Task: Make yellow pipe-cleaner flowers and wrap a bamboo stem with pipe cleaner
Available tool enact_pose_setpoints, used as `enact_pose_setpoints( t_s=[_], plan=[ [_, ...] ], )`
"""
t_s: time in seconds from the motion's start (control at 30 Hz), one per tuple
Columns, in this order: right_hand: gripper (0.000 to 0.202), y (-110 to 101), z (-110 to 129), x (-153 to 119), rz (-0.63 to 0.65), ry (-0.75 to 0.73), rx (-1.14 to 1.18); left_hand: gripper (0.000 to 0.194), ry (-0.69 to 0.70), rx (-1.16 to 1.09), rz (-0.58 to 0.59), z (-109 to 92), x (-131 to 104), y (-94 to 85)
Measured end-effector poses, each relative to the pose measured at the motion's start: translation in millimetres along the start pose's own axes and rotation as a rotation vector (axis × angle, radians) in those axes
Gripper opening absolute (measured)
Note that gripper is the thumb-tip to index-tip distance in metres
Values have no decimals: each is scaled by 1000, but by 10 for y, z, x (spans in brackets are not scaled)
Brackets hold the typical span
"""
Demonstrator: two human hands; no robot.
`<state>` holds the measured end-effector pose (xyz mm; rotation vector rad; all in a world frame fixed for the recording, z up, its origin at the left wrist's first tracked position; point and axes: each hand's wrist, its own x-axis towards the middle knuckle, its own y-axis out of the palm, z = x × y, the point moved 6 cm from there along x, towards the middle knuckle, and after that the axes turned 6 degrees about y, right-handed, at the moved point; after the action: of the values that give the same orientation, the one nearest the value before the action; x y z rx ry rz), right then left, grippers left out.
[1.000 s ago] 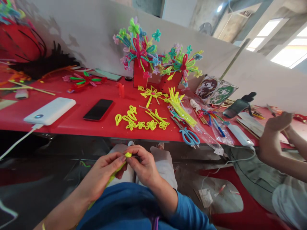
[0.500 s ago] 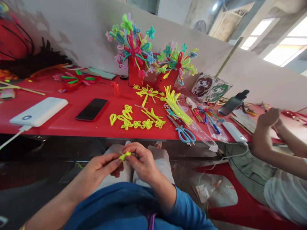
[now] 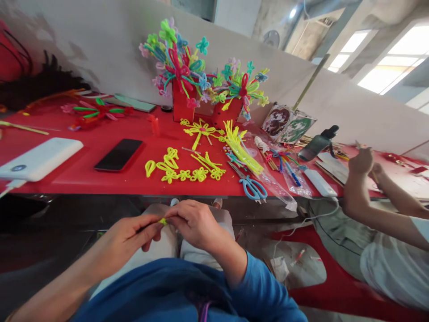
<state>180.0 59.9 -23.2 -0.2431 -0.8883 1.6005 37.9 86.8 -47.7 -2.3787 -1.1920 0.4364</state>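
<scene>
Above my lap, a small bent piece of yellow pipe cleaner [image 3: 163,221] is pinched between both hands. My left hand [image 3: 136,235] is closed on its left side, thumb against forefinger. The fingers of my right hand [image 3: 194,223] are closed over its right side and hide most of it. On the red table ahead lie several yellow pipe cleaner flowers [image 3: 184,175] and loops [image 3: 150,168]. Behind them is a larger yellow flower with a pink centre [image 3: 202,129]. A bundle of straight yellow pipe cleaners [image 3: 243,150] lies to the right, near blue-handled scissors [image 3: 254,188].
A black phone [image 3: 118,154] and a white power bank [image 3: 42,158] lie on the left. Two red pots [image 3: 183,100] of colourful pipe cleaner flowers stand at the back. At the right are a dark bottle [image 3: 315,146], another power bank [image 3: 321,182] and another person's hands [image 3: 362,163].
My right fingers have closed further over the yellow piece, so less of it shows. The view has shifted slightly, moving the table's things left.
</scene>
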Motion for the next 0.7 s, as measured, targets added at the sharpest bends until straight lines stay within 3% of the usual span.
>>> enact_pose_setpoints(
  t_s=[0.17, 0.3, 0.4, 0.47, 0.57, 0.63, 0.7],
  plan=[
    [43, -112, 26, -4, -16, -104, -61, 39, 2, 16, 24, 35, 63, -49],
    [23, -77, 72, 26, 38, -212, -190, 38, -5, -17, 92, 57, 141, -62],
    [19, 22, 29, 83, 77, -238, -233, 33, 11, 14, 102, 71, 179, -85],
    [19, 33, -88, 129, 36, -183, -218, 27, 82, 83, -75, 31, 179, -239],
    [20, -79, -411, 154, -111, 23, -162, 28, 242, 308, -613, -94, 40, -685],
    [22, -226, -677, 98, -254, 205, -75, 31, 276, 454, -926, -124, -58, -968],
    [23, -363, -945, -20, -395, 403, 51, 39, 192, 520, -1059, -39, 10, -1211]
  ],
)
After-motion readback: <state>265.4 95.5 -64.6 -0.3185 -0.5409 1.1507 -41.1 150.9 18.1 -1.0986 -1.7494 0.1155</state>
